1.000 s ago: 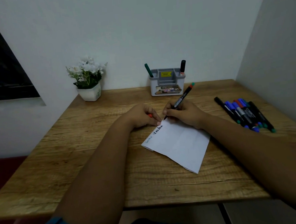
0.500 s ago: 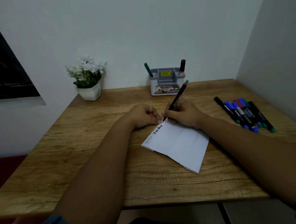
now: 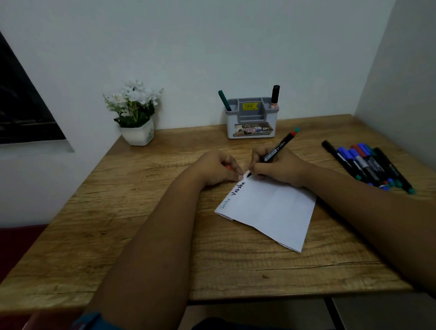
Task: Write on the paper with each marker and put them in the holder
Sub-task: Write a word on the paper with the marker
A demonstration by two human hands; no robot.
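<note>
**Marker tips back toward two o'clock as I write at the paper's top corner**

Since half a second ago my marker (image 3: 278, 148) has swung its tail from pointing near twelve o'clock back out toward two o'clock; the paper and my left hand have stayed put.

My right hand (image 3: 278, 168) has its fingers curled tight around the black barrel, the tip down on the far corner of the paper (image 3: 270, 210). The tail end shows a red band and a teal cap end. My left hand (image 3: 218, 168) rests on the table (image 3: 138, 220) at the paper's far corner, fingers curled around something small and orange-red, fingertips pressing the paper edge.

The folded white sheet lies in front of me, angled from ten o'clock to four o'clock. Along its left edge I read "Varsha" twice: once in faint green, once in bold black.

At twelve o'clock, against the wall, stands the grey holder (image 3: 251, 122), with a yellow price sticker too small to read and a label showing "OP". A green marker (image 3: 224, 100) leans in its left slot, a black marker (image 3: 275, 96) stands in the right.

At three o'clock the loose markers (image 3: 367, 166) lie bunched side by side, black, blue, red and green. At eleven o'clock sits a white flower pot (image 3: 138, 134).
</note>
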